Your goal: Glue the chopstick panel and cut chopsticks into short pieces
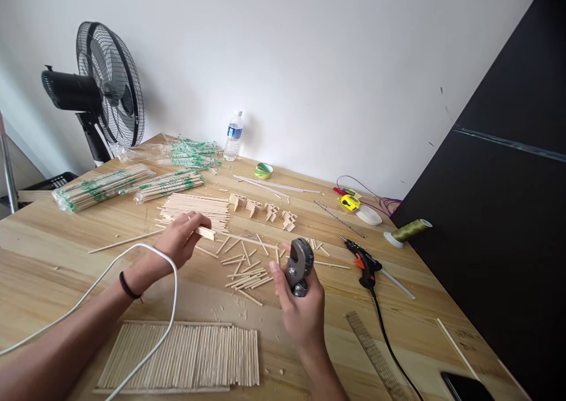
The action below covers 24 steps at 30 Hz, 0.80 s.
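Observation:
My left hand (183,237) is closed around a few pale wooden sticks (206,233), whose cut ends poke out past the fingers. It hovers by the front of a row of long wooden sticks (198,206). In my right hand (303,315) is a dark metal hand cutter (299,265), held upright with its head pointing up; the handles are mostly hidden by the palm. Short cut sticks (250,277) lie scattered between the hands. Nearer to me rests a flat panel of sticks (181,357) laid side by side. Behind stand several small stepped stick pieces (272,212).
A white cable (174,283) loops over my left forearm. At right lie a glue gun (362,262), ruler (375,354), phone (466,387), thread spool (411,230) and tape measure (349,203). Bagged sticks (106,186), a water bottle (233,137) and a fan (110,85) stand at back left.

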Each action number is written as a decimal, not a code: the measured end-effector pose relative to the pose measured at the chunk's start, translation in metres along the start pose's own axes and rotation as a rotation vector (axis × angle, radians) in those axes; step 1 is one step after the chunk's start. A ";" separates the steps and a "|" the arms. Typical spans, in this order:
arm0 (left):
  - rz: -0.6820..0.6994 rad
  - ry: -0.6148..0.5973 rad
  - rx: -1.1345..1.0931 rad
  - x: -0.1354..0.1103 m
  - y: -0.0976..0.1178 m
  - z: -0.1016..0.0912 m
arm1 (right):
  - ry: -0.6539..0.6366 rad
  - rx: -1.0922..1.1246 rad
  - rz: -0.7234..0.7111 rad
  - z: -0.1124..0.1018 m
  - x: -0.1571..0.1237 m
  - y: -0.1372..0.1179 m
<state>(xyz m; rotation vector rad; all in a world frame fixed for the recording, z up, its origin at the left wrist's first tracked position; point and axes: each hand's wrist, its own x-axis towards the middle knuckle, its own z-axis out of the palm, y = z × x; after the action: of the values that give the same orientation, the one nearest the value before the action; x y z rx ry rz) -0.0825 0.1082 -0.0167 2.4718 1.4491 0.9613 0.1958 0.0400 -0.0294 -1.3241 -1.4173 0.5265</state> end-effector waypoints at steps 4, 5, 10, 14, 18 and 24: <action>0.095 0.015 -0.196 -0.007 0.026 0.000 | -0.017 0.039 0.051 -0.001 0.001 -0.001; 0.090 0.007 -0.222 -0.008 0.030 0.000 | -0.027 0.035 0.060 -0.001 0.001 -0.002; 0.048 -0.019 -0.288 -0.009 0.032 0.004 | -0.054 0.036 0.069 0.000 0.003 -0.003; -0.012 -0.035 -0.300 -0.010 0.032 0.005 | -0.015 0.072 0.031 -0.001 0.005 -0.003; -0.059 -0.096 -0.302 -0.010 0.035 -0.002 | 0.066 0.105 0.027 -0.003 0.008 -0.002; 0.020 -0.107 -0.298 -0.008 0.035 -0.002 | 0.118 0.200 0.053 -0.004 0.011 -0.006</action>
<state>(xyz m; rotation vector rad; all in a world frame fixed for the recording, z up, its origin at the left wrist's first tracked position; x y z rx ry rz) -0.0604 0.0823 -0.0043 2.2860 1.1563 0.9536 0.1988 0.0465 -0.0188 -1.2136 -1.2033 0.5992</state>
